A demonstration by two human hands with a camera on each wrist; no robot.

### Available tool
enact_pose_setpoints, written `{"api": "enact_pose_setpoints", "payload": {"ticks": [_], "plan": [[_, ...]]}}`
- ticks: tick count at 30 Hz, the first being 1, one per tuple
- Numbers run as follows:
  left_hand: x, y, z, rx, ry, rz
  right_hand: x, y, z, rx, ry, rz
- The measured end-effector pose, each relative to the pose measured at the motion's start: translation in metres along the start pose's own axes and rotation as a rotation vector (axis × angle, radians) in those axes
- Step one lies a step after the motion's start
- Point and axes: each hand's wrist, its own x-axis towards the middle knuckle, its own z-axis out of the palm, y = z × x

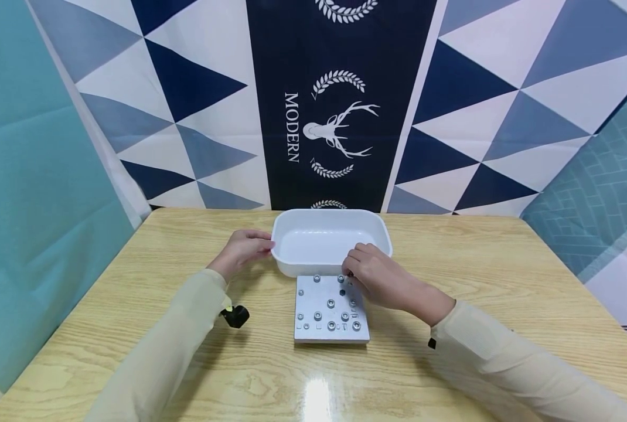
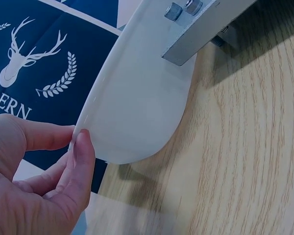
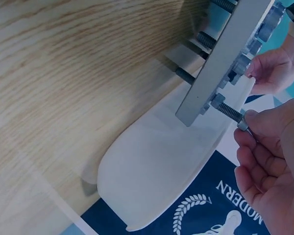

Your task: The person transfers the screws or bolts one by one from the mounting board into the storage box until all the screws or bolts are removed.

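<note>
My left hand [image 1: 245, 249] pinches the left rim of a white plastic basin [image 2: 132, 103] between thumb and fingers. In front of the basin is a silver metal plate [image 1: 313, 334] fitted with several socket-head bolts [image 1: 331, 303], whose threaded ends [image 3: 185, 75] stick out underneath. Over the plate's far right corner, my right hand [image 1: 377, 275] pinches a threaded bolt [image 3: 230, 112] by one end. That bolt's other end meets or lies close to a small metal piece at the plate; I cannot tell whether they touch. In the head view the fingers hide this bolt.
A wooden table [image 1: 160, 375] carries everything. Behind it hangs a patterned cloth [image 1: 213, 76] with triangles and a deer print. A black device [image 1: 235, 316] sits at the left wrist, and a small black piece [image 1: 432, 343] shows at the right sleeve.
</note>
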Motion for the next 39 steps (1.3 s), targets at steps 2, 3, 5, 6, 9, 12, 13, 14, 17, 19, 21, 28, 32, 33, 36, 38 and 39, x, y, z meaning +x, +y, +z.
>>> {"api": "enact_pose_setpoints", "payload": {"ticks": [2, 3, 5, 6, 9, 12, 13, 14, 17, 19, 21, 28, 32, 33, 36, 38, 39], "plan": [[-0.001, 0.000, 0.000, 0.001, -0.002, 0.003, 0.001, 0.000, -0.002, 0.004, -0.008, 0.007], [-0.001, 0.000, 0.000, 0.004, -0.001, 0.006, 0.001, 0.000, -0.002, 0.006, -0.013, 0.009], [-0.003, 0.001, 0.000, 0.002, 0.001, 0.011, 0.002, 0.000, -0.004, 0.006, -0.026, 0.013], [-0.003, 0.001, 0.000, 0.003, 0.003, 0.013, 0.003, 0.000, -0.004, 0.006, -0.031, 0.015], [-0.005, 0.002, 0.001, 0.010, 0.000, 0.026, 0.004, 0.000, -0.006, -0.001, -0.041, 0.021], [-0.006, 0.001, 0.001, 0.021, 0.006, 0.022, 0.006, 0.000, -0.007, -0.008, -0.040, 0.021], [-0.006, 0.001, 0.001, 0.024, 0.008, 0.021, 0.007, 0.001, -0.007, -0.010, -0.038, 0.021], [-0.007, 0.001, 0.001, 0.026, 0.011, 0.017, 0.008, 0.001, -0.008, -0.013, -0.037, 0.021], [-0.005, 0.001, 0.001, 0.028, 0.009, 0.021, 0.011, 0.003, -0.010, -0.028, -0.031, 0.018], [-0.004, 0.001, 0.001, 0.024, 0.004, 0.028, 0.013, 0.004, -0.012, -0.042, -0.030, 0.013], [-0.003, 0.001, 0.001, 0.022, 0.002, 0.031, 0.016, 0.005, -0.015, -0.059, -0.031, 0.004], [-0.004, 0.002, 0.000, 0.030, 0.009, 0.025, 0.027, 0.010, -0.021, -0.090, -0.034, -0.042], [-0.005, 0.002, 0.000, 0.032, 0.013, 0.022, 0.034, 0.013, -0.022, -0.099, -0.034, -0.056], [-0.004, 0.001, 0.000, 0.032, 0.012, 0.024, 0.035, 0.014, -0.022, -0.101, -0.035, -0.058], [-0.004, 0.002, 0.000, 0.024, 0.009, 0.029, 0.040, 0.017, -0.023, -0.105, -0.040, -0.063], [-0.003, 0.002, 0.000, 0.022, 0.007, 0.030, 0.044, 0.020, -0.024, -0.103, -0.045, -0.060], [-0.003, 0.002, 0.000, 0.022, 0.007, 0.028, 0.046, 0.022, -0.024, -0.099, -0.050, -0.054]]}}
